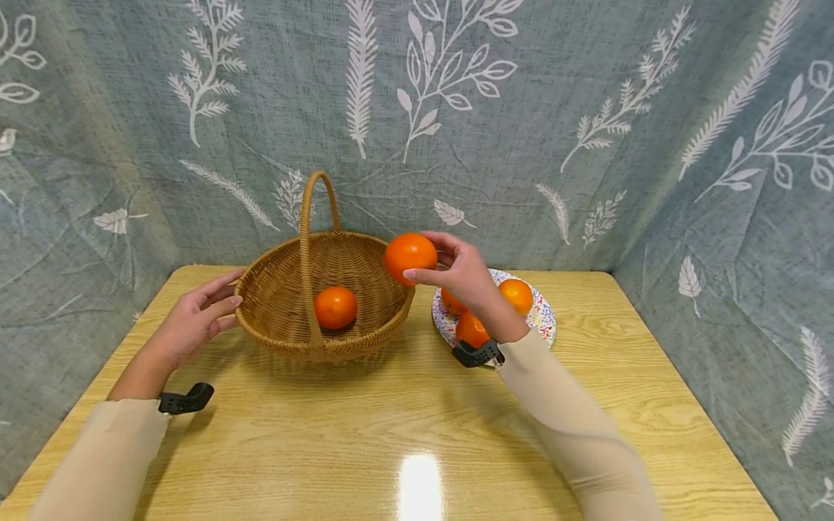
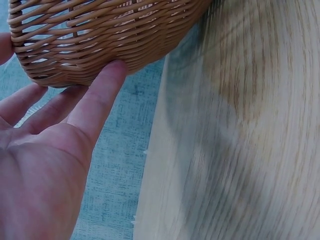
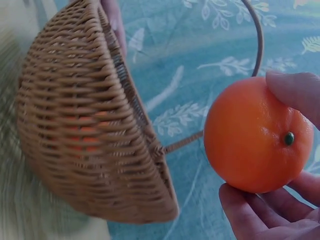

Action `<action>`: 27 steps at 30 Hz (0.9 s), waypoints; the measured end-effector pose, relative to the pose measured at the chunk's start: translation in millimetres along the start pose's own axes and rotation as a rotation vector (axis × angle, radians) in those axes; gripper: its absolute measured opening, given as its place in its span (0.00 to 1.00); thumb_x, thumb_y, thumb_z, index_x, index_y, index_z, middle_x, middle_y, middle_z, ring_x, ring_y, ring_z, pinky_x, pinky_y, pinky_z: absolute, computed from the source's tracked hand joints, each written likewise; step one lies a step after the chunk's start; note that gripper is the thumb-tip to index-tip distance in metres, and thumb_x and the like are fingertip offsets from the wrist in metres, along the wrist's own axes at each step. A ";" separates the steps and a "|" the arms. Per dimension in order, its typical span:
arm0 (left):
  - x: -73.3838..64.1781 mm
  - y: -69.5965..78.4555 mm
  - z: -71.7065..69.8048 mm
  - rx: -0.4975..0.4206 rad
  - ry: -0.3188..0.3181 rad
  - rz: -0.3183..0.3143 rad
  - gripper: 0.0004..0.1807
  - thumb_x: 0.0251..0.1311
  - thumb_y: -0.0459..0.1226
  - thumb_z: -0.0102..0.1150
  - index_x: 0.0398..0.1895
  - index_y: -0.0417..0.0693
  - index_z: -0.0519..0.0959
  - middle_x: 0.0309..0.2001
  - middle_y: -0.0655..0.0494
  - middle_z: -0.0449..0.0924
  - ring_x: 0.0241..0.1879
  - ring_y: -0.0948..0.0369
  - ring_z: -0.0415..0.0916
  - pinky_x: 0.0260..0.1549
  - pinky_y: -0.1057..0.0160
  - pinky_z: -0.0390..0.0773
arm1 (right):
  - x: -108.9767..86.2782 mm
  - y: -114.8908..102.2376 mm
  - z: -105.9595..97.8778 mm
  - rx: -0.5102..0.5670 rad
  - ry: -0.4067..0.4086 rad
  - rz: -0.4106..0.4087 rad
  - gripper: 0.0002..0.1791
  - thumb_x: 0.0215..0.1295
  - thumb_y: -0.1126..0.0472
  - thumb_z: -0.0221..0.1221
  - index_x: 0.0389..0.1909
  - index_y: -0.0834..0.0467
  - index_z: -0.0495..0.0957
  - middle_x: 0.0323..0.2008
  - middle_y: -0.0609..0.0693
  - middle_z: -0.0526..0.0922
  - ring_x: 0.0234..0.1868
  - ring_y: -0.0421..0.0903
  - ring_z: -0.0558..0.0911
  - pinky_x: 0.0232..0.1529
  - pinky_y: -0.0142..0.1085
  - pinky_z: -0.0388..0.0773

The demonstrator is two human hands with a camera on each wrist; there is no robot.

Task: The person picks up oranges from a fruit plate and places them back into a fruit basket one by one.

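My left hand [image 1: 198, 312] holds the left end of a wicker basket [image 1: 267, 329], its fingers spread around the rim and side. In the left wrist view one finger [image 2: 97, 102] lies against the woven wall [image 2: 145, 40]. One orange [image 1: 336, 307] sits inside the basket, beside the base of its tall handle. My right hand [image 1: 459, 269] grips another orange [image 1: 409, 257] at the basket's right rim, raised above the table. In the right wrist view this orange [image 3: 255, 137] shows a small green stem end, with the thumb above and fingers below.
Right of the basket stands a patterned plate [image 1: 546, 318] with several oranges [image 1: 516, 296], partly hidden by the right wrist. Both stand on a wooden table [image 1: 313, 441]. A blue-grey leaf-print cloth [image 1: 280, 94] hangs behind and at the sides.
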State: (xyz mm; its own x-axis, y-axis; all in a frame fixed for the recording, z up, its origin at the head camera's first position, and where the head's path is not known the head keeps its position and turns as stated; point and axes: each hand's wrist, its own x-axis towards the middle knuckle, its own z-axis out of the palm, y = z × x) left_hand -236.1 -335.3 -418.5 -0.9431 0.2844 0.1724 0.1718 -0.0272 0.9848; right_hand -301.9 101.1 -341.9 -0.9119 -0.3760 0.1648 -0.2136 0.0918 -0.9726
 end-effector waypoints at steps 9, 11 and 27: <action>2.0 1.4 -0.6 -0.012 0.005 0.007 0.35 0.79 0.31 0.46 0.83 0.38 0.45 0.62 0.66 0.74 0.57 0.73 0.79 0.48 0.71 0.86 | 16.6 -10.8 17.5 0.002 -0.014 -0.055 0.36 0.58 0.61 0.75 0.69 0.52 0.75 0.62 0.52 0.81 0.59 0.48 0.84 0.57 0.41 0.86; 1.9 0.3 -1.1 -0.013 0.002 0.007 0.35 0.79 0.31 0.46 0.83 0.38 0.45 0.62 0.66 0.74 0.57 0.72 0.79 0.48 0.71 0.86 | 20.1 -13.0 22.2 -0.006 -0.021 -0.061 0.36 0.58 0.60 0.75 0.69 0.52 0.75 0.61 0.50 0.82 0.59 0.48 0.84 0.57 0.41 0.86; 1.3 -0.5 -1.6 -0.027 0.000 0.004 0.35 0.79 0.31 0.45 0.83 0.39 0.46 0.63 0.66 0.74 0.58 0.73 0.79 0.49 0.71 0.86 | 51.0 -24.2 60.9 0.041 -0.043 -0.057 0.34 0.57 0.64 0.75 0.66 0.56 0.77 0.58 0.53 0.83 0.53 0.48 0.85 0.51 0.40 0.87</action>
State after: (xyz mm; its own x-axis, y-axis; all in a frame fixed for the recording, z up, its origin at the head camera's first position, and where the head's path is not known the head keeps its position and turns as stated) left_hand -237.9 -336.4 -418.7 -0.9424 0.2843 0.1762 0.1676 -0.0545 0.9843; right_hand -322.0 23.6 -320.0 -0.8824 -0.4192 0.2136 -0.2492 0.0312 -0.9680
